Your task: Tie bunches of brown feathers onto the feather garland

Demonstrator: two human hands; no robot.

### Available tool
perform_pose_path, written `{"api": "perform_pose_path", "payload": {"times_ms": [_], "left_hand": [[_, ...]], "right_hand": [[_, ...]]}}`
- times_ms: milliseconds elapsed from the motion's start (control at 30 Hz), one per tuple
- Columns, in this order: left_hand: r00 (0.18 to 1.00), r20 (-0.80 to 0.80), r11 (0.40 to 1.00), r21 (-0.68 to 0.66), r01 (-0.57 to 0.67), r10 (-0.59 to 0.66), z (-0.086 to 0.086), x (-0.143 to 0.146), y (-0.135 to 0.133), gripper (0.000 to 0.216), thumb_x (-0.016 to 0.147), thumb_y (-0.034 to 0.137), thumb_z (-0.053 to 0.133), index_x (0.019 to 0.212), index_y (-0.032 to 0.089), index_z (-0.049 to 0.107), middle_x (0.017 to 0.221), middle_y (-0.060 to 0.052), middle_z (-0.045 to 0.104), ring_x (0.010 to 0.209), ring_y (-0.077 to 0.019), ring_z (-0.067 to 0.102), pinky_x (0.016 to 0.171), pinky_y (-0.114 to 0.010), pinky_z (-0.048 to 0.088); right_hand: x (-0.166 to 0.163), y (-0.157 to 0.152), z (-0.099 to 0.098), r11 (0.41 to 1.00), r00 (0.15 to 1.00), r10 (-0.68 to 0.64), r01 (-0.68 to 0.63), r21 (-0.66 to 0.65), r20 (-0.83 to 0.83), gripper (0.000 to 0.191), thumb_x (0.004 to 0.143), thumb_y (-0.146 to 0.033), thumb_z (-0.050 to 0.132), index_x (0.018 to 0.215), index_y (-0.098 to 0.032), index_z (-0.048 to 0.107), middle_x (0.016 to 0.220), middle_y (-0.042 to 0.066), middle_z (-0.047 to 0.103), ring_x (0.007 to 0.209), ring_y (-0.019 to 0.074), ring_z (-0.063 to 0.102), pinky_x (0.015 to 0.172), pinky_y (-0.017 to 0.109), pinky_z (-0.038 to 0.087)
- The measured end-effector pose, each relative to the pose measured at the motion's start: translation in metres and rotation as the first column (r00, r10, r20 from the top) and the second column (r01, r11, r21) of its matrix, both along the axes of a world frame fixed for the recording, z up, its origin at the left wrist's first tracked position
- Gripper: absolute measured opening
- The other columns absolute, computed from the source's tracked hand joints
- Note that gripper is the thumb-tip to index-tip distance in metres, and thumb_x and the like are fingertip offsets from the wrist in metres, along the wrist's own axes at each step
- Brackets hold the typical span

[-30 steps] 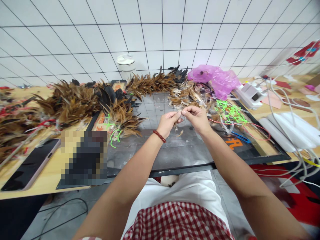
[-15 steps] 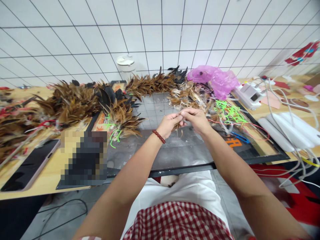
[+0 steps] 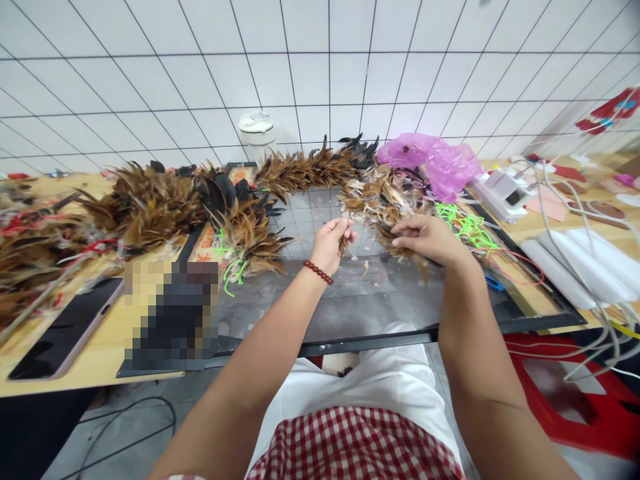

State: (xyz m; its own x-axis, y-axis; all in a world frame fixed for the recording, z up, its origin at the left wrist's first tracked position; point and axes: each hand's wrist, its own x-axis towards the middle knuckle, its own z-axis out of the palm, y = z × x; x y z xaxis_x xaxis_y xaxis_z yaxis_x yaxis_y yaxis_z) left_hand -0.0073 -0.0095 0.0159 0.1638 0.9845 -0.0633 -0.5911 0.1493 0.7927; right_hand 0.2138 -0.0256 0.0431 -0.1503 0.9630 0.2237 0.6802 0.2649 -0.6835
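Note:
My left hand point(image 3: 332, 242), with a red bead bracelet on the wrist, is closed around a small bunch of brown feathers point(image 3: 344, 245) above the grey cutting mat point(image 3: 350, 293). My right hand point(image 3: 424, 238) reaches into the loose pile of brown and white feathers point(image 3: 381, 197) to the right, its fingers curled and pinching at a dark feather. The two hands are apart. Finished brown feather strings point(image 3: 305, 169) lie along the back of the mat.
More feather bundles point(image 3: 145, 207) cover the left of the table. Neon green ties point(image 3: 463, 225) and a pink plastic bag point(image 3: 431, 158) lie right of the pile. A phone point(image 3: 65, 330) rests front left. White cables point(image 3: 575, 220) and a white device point(image 3: 503, 190) sit at right.
My hands were joined over one small bunch; now the right hand has moved right into the loose feather pile while the left keeps the bunch.

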Motion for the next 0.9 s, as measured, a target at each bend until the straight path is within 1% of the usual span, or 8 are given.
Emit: {"api": "perform_pose_path", "payload": {"times_ms": [100, 200, 333, 400, 533, 633, 733, 900], "left_hand": [[1.0, 0.002, 1.0, -0.007, -0.018, 0.018, 0.001, 0.0, 0.0, 0.022, 0.075, 0.032, 0.067, 0.072, 0.013, 0.057, 0.053, 0.006, 0.046, 0.053, -0.0062, 0.055, 0.06, -0.02, 0.046], [0.999, 0.004, 0.999, -0.01, -0.043, 0.043, 0.002, 0.0, -0.001, 0.021, 0.076, 0.031, 0.067, 0.073, 0.012, 0.058, 0.053, 0.005, 0.046, 0.053, -0.0062, 0.055, 0.059, -0.02, 0.046], [0.996, 0.009, 0.996, 0.005, -0.093, 0.093, 0.001, 0.0, 0.001, 0.02, 0.077, 0.031, 0.066, 0.072, 0.013, 0.058, 0.052, 0.005, 0.046, 0.053, -0.0064, 0.055, 0.058, -0.019, 0.045], [0.993, 0.006, 0.993, 0.008, -0.118, 0.118, 0.0, 0.0, 0.003, 0.021, 0.076, 0.031, 0.067, 0.072, 0.013, 0.058, 0.052, 0.006, 0.046, 0.053, -0.0062, 0.055, 0.057, -0.019, 0.045], [0.986, -0.004, 0.986, -0.008, -0.165, 0.165, 0.0, -0.001, 0.004, 0.022, 0.075, 0.032, 0.068, 0.072, 0.013, 0.058, 0.051, 0.006, 0.046, 0.052, -0.0058, 0.055, 0.058, -0.019, 0.045], [0.983, 0.0, 0.982, -0.023, -0.186, 0.186, 0.001, -0.002, 0.005, 0.021, 0.075, 0.031, 0.067, 0.072, 0.013, 0.058, 0.051, 0.006, 0.046, 0.051, -0.006, 0.055, 0.058, -0.019, 0.045], [0.985, -0.026, 0.985, -0.031, -0.172, 0.171, 0.001, -0.002, 0.004, 0.021, 0.075, 0.032, 0.067, 0.072, 0.013, 0.058, 0.051, 0.006, 0.046, 0.052, -0.0059, 0.055, 0.059, -0.019, 0.046], [0.975, -0.194, 0.993, -0.001, -0.115, 0.113, 0.0, 0.004, 0.001, 0.021, 0.073, 0.032, 0.068, 0.071, 0.013, 0.061, 0.059, 0.001, 0.057, 0.058, -0.0082, 0.059, 0.062, -0.022, 0.049]], "right_hand": [[-0.001, 0.002, -0.005, 0.993, 0.927, 0.112, -0.096, -0.062, 0.357, 0.024, 0.063, -0.024, 0.07, 0.087, -0.021, 0.073, 0.07, 0.0, 0.065, 0.062, 0.0131, 0.054, 0.061, 0.024, 0.039], [-0.013, 0.003, -0.006, 0.996, 0.856, 0.083, -0.084, -0.02, 0.511, 0.012, 0.07, -0.016, 0.06, 0.071, -0.019, 0.071, 0.075, 0.004, 0.067, 0.073, 0.0165, 0.057, 0.068, 0.026, 0.04], [-0.035, 0.001, -0.004, 0.971, 0.947, 0.024, -0.099, 0.219, 0.321, 0.015, 0.078, -0.019, 0.055, 0.083, -0.017, 0.069, 0.084, 0.007, 0.064, 0.081, 0.0193, 0.057, 0.075, 0.03, 0.042], [-0.043, -0.001, -0.004, 0.94, 0.967, 0.118, -0.183, 0.288, 0.227, 0.023, 0.078, -0.02, 0.057, 0.098, -0.018, 0.068, 0.096, 0.009, 0.062, 0.088, 0.0199, 0.056, 0.079, 0.031, 0.042], [-0.045, -0.003, -0.007, 0.85, 0.848, 0.481, -0.513, 0.12, 0.22, 0.024, 0.075, -0.018, 0.062, 0.099, -0.021, 0.07, 0.091, 0.005, 0.059, 0.087, 0.0176, 0.055, 0.081, 0.03, 0.042], [-0.045, -0.002, -0.01, 0.802, 0.775, 0.578, -0.597, -0.006, 0.255, 0.015, 0.074, -0.016, 0.063, 0.085, -0.02, 0.072, 0.08, 0.004, 0.058, 0.081, 0.0165, 0.054, 0.078, 0.029, 0.041], [-0.048, -0.001, -0.012, 0.808, 0.773, 0.56, -0.589, 0.01, 0.297, 0.016, 0.077, -0.011, 0.055, 0.076, -0.018, 0.07, 0.078, 0.004, 0.058, 0.078, 0.016, 0.053, 0.076, 0.028, 0.04], [-0.052, -0.002, -0.01, 0.906, 0.911, 0.301, -0.365, 0.213, 0.281, 0.018, 0.081, -0.011, 0.046, 0.085, -0.016, 0.063, 0.079, 0.005, 0.06, 0.076, 0.0169, 0.054, 0.072, 0.028, 0.04]]}}
